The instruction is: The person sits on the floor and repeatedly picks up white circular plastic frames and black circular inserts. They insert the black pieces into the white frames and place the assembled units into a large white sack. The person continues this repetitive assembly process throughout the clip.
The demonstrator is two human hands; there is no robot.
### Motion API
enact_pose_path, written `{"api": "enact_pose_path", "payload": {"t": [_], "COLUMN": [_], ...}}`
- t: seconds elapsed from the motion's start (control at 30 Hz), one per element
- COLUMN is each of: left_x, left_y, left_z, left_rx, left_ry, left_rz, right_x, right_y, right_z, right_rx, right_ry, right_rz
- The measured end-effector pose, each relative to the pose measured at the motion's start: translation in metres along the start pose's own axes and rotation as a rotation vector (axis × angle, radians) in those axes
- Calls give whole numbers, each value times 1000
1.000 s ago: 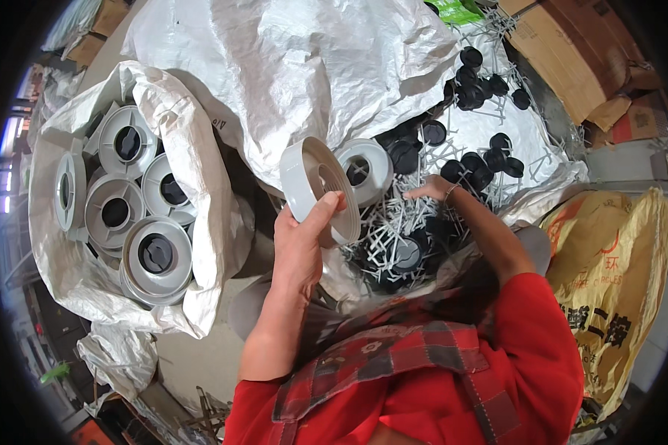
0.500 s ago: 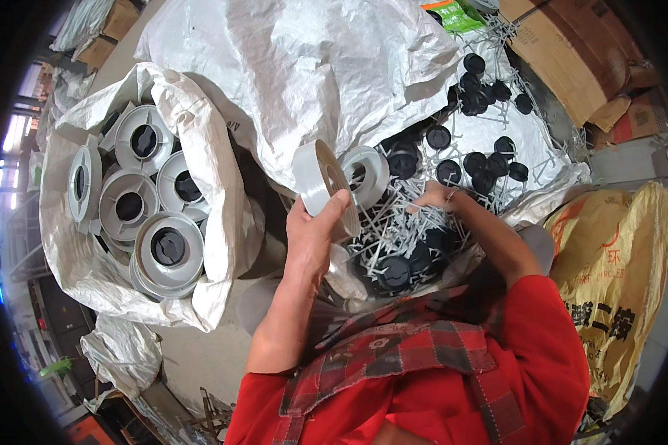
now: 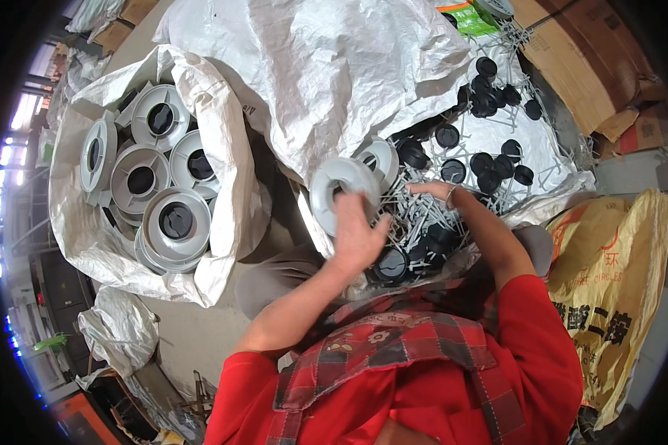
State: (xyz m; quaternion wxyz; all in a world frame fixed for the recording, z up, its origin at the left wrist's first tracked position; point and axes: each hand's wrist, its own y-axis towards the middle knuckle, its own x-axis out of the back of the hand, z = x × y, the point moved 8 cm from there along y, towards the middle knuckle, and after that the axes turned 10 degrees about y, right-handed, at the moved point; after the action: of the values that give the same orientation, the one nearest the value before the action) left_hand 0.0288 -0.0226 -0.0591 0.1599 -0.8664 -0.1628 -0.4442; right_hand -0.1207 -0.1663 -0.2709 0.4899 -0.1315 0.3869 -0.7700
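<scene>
My left hand (image 3: 358,236) has its fingers hooked over the near rim of a grey plastic ring (image 3: 321,194), the thumb held apart; the fingertips are smeared by motion. The ring's round face and centre hole tilt upward. Close behind it lies another grey ring (image 3: 382,159). My right hand (image 3: 432,190) rests at a heap of thin grey plastic sticks (image 3: 423,215), one finger stretched toward the ring and the others partly hidden. Round black caps lie around and among the sticks, one black cap (image 3: 391,264) at the near edge.
At the left stands an open white woven sack (image 3: 234,170) filled with grey rings that have black centres. A large white sack (image 3: 312,67) spreads across the back. Cardboard boxes (image 3: 583,63) stand far right, above a yellow printed sack (image 3: 608,274). More black caps (image 3: 490,163) lie on white sheeting.
My left hand has turned over and moved right, tipping the ring from edge-on to face-up. My right hand has drawn slightly out of the sticks. The view has shifted a little.
</scene>
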Motion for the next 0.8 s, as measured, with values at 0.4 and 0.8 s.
{"api": "enact_pose_path", "payload": {"t": [0.4, 0.8], "left_x": [-98, -125], "left_y": [-31, -32], "left_z": [-20, 2], "left_rx": [-13, 219], "left_ry": [-247, 294], "left_rz": [459, 522], "right_x": [-5, -12], "right_y": [1, -16], "right_z": [-8, 1], "right_rx": [31, -4], "right_ry": [-44, -118], "right_rz": [43, -61]}}
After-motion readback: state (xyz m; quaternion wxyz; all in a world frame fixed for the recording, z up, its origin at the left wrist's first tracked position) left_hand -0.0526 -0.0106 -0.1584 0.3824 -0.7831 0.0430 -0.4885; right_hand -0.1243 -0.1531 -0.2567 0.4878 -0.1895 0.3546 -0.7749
